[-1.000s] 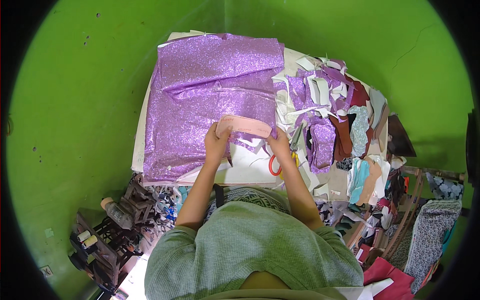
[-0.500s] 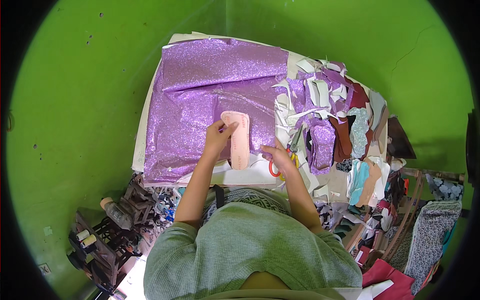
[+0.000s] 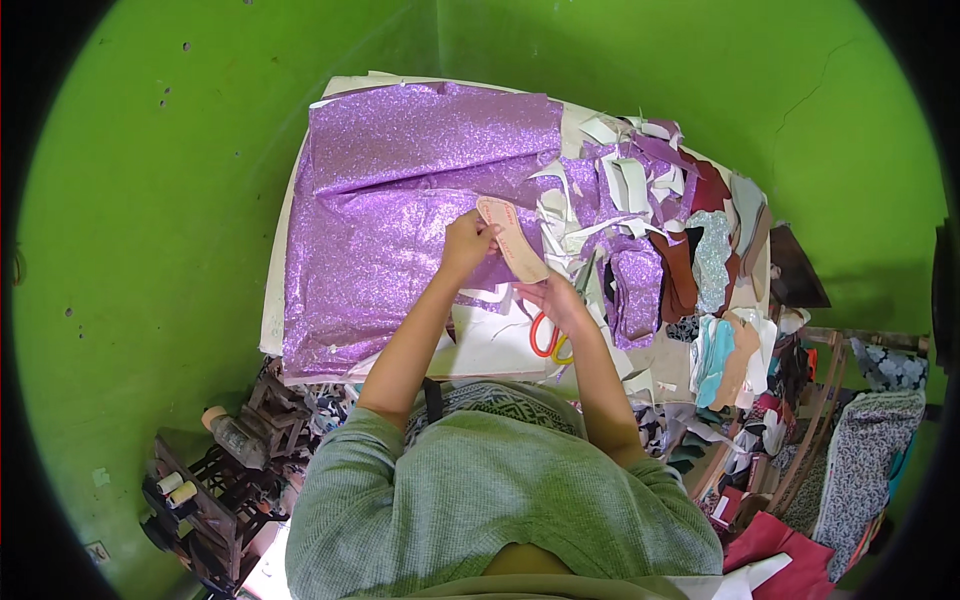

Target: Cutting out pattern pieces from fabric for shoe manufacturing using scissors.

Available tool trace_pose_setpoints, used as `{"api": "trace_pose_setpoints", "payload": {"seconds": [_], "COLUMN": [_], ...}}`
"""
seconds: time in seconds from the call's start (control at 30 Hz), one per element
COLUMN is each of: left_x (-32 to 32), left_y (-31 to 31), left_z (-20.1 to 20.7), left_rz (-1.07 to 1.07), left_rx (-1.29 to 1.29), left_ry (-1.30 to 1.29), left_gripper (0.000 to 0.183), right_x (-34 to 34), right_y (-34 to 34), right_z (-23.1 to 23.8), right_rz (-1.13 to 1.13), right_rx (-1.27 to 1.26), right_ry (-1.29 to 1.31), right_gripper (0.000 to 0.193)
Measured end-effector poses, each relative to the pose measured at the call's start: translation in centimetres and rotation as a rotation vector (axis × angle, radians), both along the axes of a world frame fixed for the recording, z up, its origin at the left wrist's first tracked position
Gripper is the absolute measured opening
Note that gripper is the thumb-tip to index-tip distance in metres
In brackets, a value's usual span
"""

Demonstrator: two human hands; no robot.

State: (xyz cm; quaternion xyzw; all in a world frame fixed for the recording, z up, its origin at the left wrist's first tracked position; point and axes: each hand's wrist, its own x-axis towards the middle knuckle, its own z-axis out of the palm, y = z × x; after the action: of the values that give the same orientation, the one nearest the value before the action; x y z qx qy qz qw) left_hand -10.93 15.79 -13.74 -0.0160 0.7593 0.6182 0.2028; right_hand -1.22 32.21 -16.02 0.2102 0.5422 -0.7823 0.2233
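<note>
My left hand is closed on the upper part of a flat, pale insole-shaped piece with red print, its fingers pinching the edge. The piece slants down to the right, over the right part of a glittery purple sheet. My right hand is at the piece's lower end, fingers stretched out to the left; whether they bear its weight is unclear. Scissors with red and yellow handles are under that hand, partly hidden by it, their blades pointing away.
White and purple offcuts pile up at the right of the table. Beside them are stacked purple glitter shapes, brown pieces and turquoise pieces. A bottle and thread spools are low on the left.
The insole-shaped piece has moved up and right and tilted from nearly upright to a slant. My left hand went with it, and its lower end now meets my right hand.
</note>
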Motion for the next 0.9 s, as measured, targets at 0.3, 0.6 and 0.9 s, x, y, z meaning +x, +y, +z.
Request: {"api": "trace_pose_setpoints", "payload": {"seconds": [0.3,0.6,0.9], "left_x": [-0.8,0.7,0.9], "left_y": [0.9,-0.7,-0.5], "left_z": [-1.2,-1.1,0.1], "left_rz": [-0.067,-0.005,-0.004], "left_rx": [-0.065,-0.210,-0.201], "left_ry": [0.051,0.216,0.216], "left_gripper": [0.022,0.024,0.025], "right_x": [-3.3,-1.6,-0.9], "right_y": [-0.5,-2.0,-2.3], "right_z": [0.8,1.6,3.0], "right_rz": [-0.241,-0.039,-0.058], "right_rx": [-0.047,0.183,-0.043], "right_ry": [-0.116,0.184,0.083], "right_gripper": [0.046,0.064,0.066]}}
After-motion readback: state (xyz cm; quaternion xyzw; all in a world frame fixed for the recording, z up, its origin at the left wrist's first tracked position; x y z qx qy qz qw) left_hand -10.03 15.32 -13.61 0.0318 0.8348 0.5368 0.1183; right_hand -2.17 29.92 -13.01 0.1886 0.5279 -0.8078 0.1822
